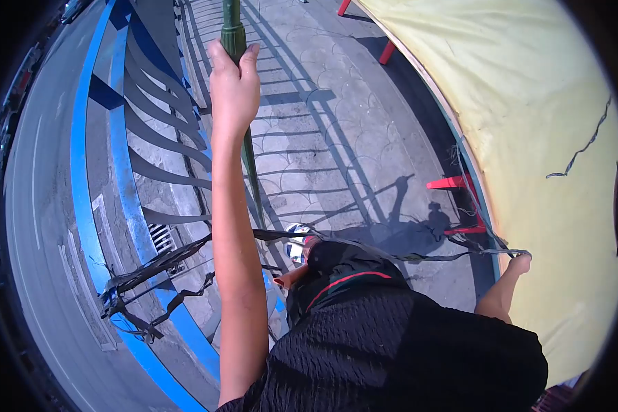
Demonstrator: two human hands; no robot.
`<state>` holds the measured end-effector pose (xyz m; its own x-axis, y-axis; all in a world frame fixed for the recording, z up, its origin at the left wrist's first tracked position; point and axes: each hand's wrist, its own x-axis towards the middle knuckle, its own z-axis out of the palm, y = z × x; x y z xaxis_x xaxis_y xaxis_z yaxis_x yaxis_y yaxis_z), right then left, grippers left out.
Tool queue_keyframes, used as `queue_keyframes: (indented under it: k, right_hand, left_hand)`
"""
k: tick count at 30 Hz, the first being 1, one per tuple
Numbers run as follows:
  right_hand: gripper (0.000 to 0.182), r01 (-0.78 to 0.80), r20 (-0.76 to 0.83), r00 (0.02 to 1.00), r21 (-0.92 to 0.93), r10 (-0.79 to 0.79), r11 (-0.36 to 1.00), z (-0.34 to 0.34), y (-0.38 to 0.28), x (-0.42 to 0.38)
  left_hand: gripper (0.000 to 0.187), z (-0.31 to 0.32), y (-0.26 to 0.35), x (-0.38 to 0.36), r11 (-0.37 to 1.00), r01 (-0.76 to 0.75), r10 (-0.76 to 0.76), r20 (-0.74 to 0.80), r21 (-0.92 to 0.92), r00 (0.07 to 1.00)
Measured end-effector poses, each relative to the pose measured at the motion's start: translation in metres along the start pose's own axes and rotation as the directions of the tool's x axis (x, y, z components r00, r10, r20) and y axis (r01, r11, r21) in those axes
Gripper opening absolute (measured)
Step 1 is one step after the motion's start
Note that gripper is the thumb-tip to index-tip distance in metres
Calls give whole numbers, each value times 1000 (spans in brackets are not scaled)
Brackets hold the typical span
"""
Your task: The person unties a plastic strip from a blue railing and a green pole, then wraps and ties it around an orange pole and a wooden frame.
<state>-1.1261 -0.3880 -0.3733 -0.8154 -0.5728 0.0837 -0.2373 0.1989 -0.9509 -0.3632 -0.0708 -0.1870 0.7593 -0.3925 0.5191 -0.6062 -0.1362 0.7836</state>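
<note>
My left hand (235, 89), arm stretched forward, is wrapped round an upright green pole (233, 40), which runs down past the wrist toward the pavement. At the right, my right hand (520, 264) is closed on the end of a twisted black plastic strip (419, 257), beside the edge of a yellow cloth (529, 137). The strip stretches across in front of my body, passing behind my left forearm. Its other end is knotted round the blue railing (82, 158) at the left, with loose ends hanging there.
Left of the railing runs a road (38, 185) with parked vehicles at its far side. Red legs (453, 182) stick out from under the yellow cloth. A second black strip (587, 144) lies on the cloth. Paved sidewalk (302, 137) with railing shadows lies ahead.
</note>
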Motion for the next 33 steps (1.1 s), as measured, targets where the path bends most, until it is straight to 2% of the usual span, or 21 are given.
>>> queue_keyframes:
  k: [1, 2, 3, 4, 5, 6, 7, 8, 9, 12, 13, 14, 16, 20, 21, 23, 26, 27, 29, 31, 33]
  right_hand:
    - [25, -27, 97, 995, 16, 25, 1000, 16, 15, -12]
    - [16, 83, 318, 948, -168, -26, 982, 26, 26, -39]
    - [21, 265, 669, 743, -273, -15, 925, 45, 62, -34]
    - [27, 482, 818, 575, -337, -2, 809, 62, 75, -72]
    - [37, 754, 923, 378, -349, 67, 556, 69, 41, -150]
    - [44, 822, 958, 255, -286, 132, 492, 89, 52, -194]
    - [44, 857, 998, 28, -53, 58, 512, 103, 62, -242]
    - [46, 805, 976, -215, 159, 31, 571, 104, 31, -311]
    - [48, 827, 938, -347, 304, 4, 472, 115, 31, -370]
    - [49, 591, 762, -639, 402, 101, 700, 114, -2, -531]
    - [56, 445, 583, -811, 566, 45, 694, 119, 3, -574]
    - [64, 367, 476, -879, 638, 27, 677, 111, -3, -614]
    - [84, 202, 248, -968, 731, 22, 651, 89, -32, -681]
    - [92, -39, 6, -998, 748, -66, 662, 37, -39, -780]
    - [91, -110, -26, -993, 573, -115, 812, 24, -64, -786]
    - [89, -169, -52, -986, 366, -161, 915, -6, -107, -799]
    - [67, -137, -138, -986, 321, -96, 937, -29, -101, -808]
    - [52, -124, -39, -992, 341, -118, 932, -21, -75, -804]
    - [31, -153, 132, -947, 618, -294, 771, 3, -71, -774]
    - [24, 70, 316, -898, 789, -305, 611, 51, -54, -726]
    - [21, 428, 546, -810, 801, -216, 420, 102, -19, -652]
  left_hand:
    - [28, 13, 2, 2, 999, 21, -19, 52, -31, 998]
    - [29, 22, 3, 3, 998, 45, -40, 97, -50, 994]
    - [29, 32, 6, 3, 996, 58, -47, 146, -74, 988]
    - [30, 41, 9, 3, 993, 73, -55, 188, -89, 981]
    - [31, 51, 6, 3, 994, 33, -10, 206, -108, 978]
    - [33, 55, 12, 1, 987, 87, -50, 256, -134, 965]
    - [33, 61, 12, 0, 987, 63, -21, 269, -148, 963]
    - [32, 63, 14, -1, 989, 59, -20, 274, -135, 961]
    - [32, 63, 15, -2, 991, 33, 3, 268, -130, 964]
    - [33, 48, 20, -4, 994, 20, 4, 224, -108, 975]
    - [33, 38, 22, -9, 993, 27, -3, 206, -113, 978]
    - [33, 28, 22, -14, 996, 46, -31, 180, -81, 983]
    - [35, 6, 21, -12, 998, 20, -11, 143, -65, 990]
    - [35, -29, 13, -4, 1000, 27, -26, 98, -10, 995]
    - [35, -34, 11, -2, 1000, 28, -27, 93, -3, 995]
    - [35, -40, 10, -1, 999, 32, -32, 83, 2, 996]
    - [35, -44, 11, -6, 999, 37, -37, 71, 1, 997]
    - [35, -44, 12, -7, 999, 35, -35, 72, -1, 997]
    - [35, -43, 15, -11, 1000, 30, -30, 74, -5, 997]
    - [35, -40, 19, -15, 999, 30, -29, 75, -15, 997]
    - [35, -36, 23, -18, 999, 21, -19, 91, -27, 996]
